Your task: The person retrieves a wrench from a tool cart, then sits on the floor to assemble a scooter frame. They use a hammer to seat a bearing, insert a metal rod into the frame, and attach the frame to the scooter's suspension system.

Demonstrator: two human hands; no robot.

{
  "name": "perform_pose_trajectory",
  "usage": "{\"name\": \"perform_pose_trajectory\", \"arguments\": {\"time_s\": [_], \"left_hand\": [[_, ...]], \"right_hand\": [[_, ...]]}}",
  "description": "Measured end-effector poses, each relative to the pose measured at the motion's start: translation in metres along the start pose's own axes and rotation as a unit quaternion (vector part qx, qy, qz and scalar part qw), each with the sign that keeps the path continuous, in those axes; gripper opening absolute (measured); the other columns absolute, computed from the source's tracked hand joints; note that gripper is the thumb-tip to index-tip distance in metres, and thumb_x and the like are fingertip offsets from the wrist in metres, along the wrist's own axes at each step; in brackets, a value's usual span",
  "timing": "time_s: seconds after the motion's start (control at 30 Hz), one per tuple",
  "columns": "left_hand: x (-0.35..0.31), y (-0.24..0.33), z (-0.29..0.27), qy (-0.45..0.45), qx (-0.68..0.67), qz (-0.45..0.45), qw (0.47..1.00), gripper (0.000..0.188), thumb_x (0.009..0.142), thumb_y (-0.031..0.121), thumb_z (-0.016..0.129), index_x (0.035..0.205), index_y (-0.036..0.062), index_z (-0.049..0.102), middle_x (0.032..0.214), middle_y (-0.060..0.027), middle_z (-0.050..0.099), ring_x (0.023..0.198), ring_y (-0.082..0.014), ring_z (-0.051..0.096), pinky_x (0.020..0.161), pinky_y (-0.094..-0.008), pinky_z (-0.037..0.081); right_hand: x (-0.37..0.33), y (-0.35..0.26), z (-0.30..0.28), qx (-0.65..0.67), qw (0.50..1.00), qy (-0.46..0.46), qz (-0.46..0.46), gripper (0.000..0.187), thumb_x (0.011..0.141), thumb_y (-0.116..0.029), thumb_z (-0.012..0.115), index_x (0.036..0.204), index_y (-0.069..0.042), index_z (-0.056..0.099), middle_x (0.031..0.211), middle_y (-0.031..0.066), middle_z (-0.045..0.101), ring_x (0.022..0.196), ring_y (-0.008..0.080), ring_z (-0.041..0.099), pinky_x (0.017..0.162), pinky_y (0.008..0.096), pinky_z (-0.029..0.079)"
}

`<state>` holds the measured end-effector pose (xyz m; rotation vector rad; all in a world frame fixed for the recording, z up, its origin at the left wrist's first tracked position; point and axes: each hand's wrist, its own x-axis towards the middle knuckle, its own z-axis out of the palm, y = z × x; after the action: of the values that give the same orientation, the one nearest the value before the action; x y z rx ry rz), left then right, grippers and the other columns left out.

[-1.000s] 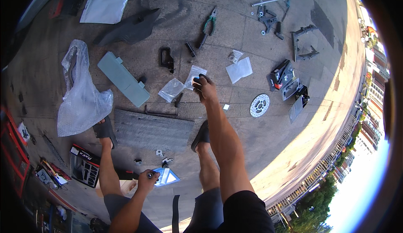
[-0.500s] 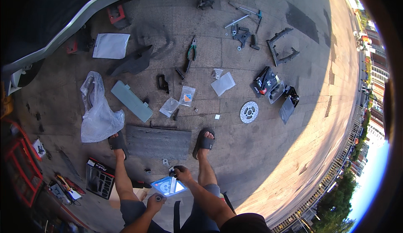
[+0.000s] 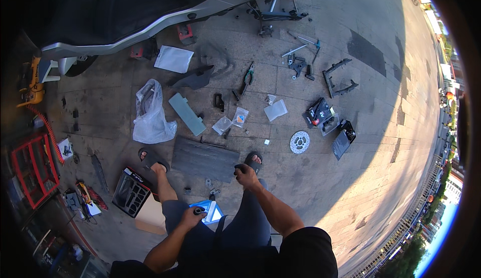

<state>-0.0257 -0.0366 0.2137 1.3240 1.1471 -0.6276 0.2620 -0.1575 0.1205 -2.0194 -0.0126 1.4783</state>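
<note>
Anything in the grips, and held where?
Left grip: dark cylinder, wrapped around its side, round end showing. Right grip: can't tell whether it holds anything.

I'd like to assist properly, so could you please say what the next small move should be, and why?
Probably bring the right hand over to the dark cylindrical piece to help steady it: the left hand alone holds that piece, round end up, while the right hand is apart from it, near the right sandal.
</note>
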Motion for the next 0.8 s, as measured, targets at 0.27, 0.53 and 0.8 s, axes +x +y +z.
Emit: {"name": "perform_pose_trajectory", "arguments": {"time_s": [0.27,0.53,0.8], "left_hand": [[-0.038,-0.013,-0.106,0.140,-0.097,0.046,0.984,0.037,0.077,0.034,0.076,0.091,0.0004,0.067,0.076,-0.0095,0.066,0.071,-0.0173,0.063,0.066,-0.0321,0.049],[-0.116,-0.059,-0.281,0.242,-0.308,0.089,0.916,0.031,0.083,0.030,0.074,0.083,0.0026,0.060,0.066,-0.0033,0.061,0.060,-0.0113,0.058,0.056,-0.0283,0.046],[-0.224,-0.170,-0.431,0.367,-0.519,0.023,0.771,0.028,0.082,0.023,0.074,0.095,0.0005,0.067,0.076,-0.0066,0.068,0.064,-0.0120,0.063,0.059,-0.0261,0.051]], "right_hand": [[-0.068,-0.130,0.017,-0.134,0.985,0.054,-0.097,0.035,0.086,-0.024,0.054,0.103,0.005,0.065,0.078,0.0141,0.068,0.069,0.0221,0.067,0.066,0.0336,0.052],[-0.160,-0.277,0.206,-0.240,0.956,-0.114,-0.124,0.035,0.090,-0.023,0.056,0.113,0.002,0.061,0.086,0.0099,0.067,0.070,0.0166,0.064,0.060,0.0294,0.051],[-0.193,-0.430,0.408,-0.384,0.827,-0.258,-0.320,0.027,0.092,-0.017,0.056,0.112,0.001,0.061,0.087,0.0080,0.067,0.068,0.0125,0.062,0.059,0.0257,0.050]]}}
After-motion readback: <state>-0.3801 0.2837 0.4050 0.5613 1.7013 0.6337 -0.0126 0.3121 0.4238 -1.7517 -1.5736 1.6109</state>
